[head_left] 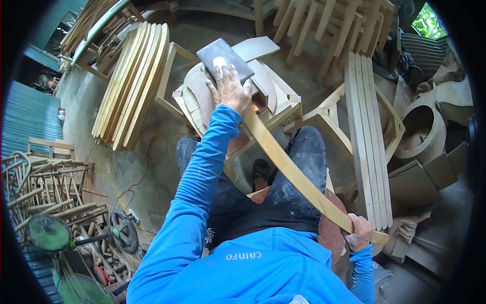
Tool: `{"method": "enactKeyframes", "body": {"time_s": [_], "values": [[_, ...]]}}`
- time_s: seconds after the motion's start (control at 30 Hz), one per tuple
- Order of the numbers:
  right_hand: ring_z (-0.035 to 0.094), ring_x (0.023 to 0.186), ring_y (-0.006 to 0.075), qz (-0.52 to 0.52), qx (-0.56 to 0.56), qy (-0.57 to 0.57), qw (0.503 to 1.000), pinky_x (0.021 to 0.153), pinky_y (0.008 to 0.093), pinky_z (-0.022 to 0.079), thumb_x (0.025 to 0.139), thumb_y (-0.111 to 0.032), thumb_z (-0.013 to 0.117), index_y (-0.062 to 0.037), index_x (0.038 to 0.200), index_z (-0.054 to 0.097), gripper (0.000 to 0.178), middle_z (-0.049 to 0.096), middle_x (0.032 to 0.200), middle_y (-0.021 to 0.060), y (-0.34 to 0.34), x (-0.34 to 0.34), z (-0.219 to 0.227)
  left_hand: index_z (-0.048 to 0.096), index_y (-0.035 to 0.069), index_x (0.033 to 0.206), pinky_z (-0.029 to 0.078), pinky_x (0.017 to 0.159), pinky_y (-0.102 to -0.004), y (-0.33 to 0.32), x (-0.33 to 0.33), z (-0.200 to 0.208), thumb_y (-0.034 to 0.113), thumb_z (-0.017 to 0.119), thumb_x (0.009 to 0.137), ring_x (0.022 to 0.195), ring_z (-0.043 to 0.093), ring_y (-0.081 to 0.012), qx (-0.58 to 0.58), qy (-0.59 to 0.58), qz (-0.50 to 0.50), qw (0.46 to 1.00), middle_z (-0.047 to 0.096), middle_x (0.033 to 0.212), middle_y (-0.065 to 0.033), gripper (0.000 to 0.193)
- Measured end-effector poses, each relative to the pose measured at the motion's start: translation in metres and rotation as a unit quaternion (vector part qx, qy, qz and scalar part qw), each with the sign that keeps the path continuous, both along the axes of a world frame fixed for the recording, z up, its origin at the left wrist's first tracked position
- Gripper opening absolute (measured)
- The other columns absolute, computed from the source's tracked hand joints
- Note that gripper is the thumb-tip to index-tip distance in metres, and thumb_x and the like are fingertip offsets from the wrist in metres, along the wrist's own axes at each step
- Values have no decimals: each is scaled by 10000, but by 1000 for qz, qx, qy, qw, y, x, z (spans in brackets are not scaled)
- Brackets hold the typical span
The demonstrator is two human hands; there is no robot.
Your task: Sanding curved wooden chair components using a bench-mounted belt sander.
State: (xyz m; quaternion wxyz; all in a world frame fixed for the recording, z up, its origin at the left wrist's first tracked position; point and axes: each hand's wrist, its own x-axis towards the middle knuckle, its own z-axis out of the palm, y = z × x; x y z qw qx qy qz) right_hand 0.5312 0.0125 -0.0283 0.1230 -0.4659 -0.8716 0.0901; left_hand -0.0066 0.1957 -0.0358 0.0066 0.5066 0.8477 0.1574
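Note:
My left hand [230, 88] lies over a dark grey rectangular block [223, 53], fingers stretched out and spread across its top. A long curved wooden slat [288, 162] runs from beside that hand down to the right, over my right thigh. Its upper end goes out of sight near the block. My right hand [359, 233] is closed round the slat's lower end, and a short tip sticks out past it. Under the block stands a wooden work support [283, 109] with pale pads [263, 49] on top. What lies directly beneath the block is hidden.
Stacked wooden slats [134, 86] lean at the left; more long slats [367, 142] stand at the right. Wooden frames [334, 25] are piled at the back. A yellow cable [119, 192] crosses the floor. Green fans [50, 233] stand lower left. A round hollow piece [420, 129] lies far right.

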Motion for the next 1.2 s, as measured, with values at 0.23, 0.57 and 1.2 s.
{"method": "enactKeyframes", "body": {"time_s": [0.23, 0.57, 1.2], "values": [[640, 742, 362, 0, -62, 22, 998, 652, 473, 486, 766, -137, 784, -123, 1092, 660, 350, 625, 828, 123, 45, -36, 3, 422, -40, 1535, 126, 1272, -582, 45, -39, -24, 257, 478, 899, 1583, 197, -342, 100, -15, 6, 995, 312, 1668, -196, 704], [642, 722, 364, 48, -91, 8, 995, 617, 467, 483, 789, -216, 793, -122, 1061, 656, 318, 621, 813, 136, 90, -32, 5, 320, -41, 1584, 113, 1276, -580, 66, -55, -28, 282, 480, 912, 1588, 167, -366, 58, -20, 32, 998, 267, 1683, -210, 764], [606, 690, 323, 135, -153, -38, 978, 588, 455, 471, 683, -305, 884, -131, 1414, 592, 806, 574, 807, 125, 86, -1, 10, 317, -7, 1594, 145, 1260, -613, 50, -36, -25, 265, 500, 899, 1583, 182, -363, 51, 8, 37, 998, 282, 1674, -191, 769]]}}
